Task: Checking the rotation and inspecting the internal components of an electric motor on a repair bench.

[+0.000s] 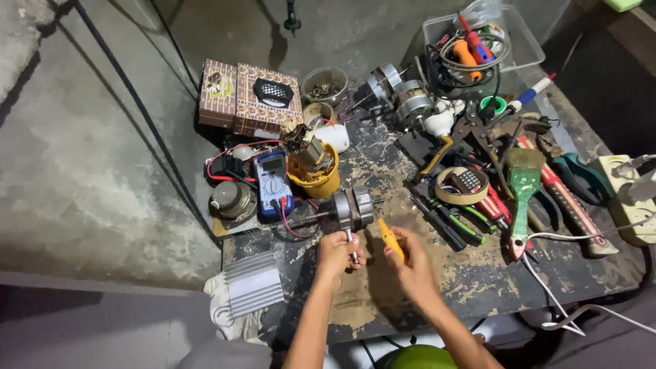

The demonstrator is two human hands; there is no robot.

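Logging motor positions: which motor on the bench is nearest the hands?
The grey motor directly above the left hand, its shaft gripped; the other motors lie far up by the clear tub.

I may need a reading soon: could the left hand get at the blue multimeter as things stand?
Probably yes. The left hand grips the motor shaft, so it must let go first. The blue multimeter lies face up just beyond, with only its red lead between.

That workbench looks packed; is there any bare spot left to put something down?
Yes: the worn tabletop is bare right of the right hand, below the green brush. A smaller patch lies between the left hand and the finned metal block. Everything behind the motor is crowded.
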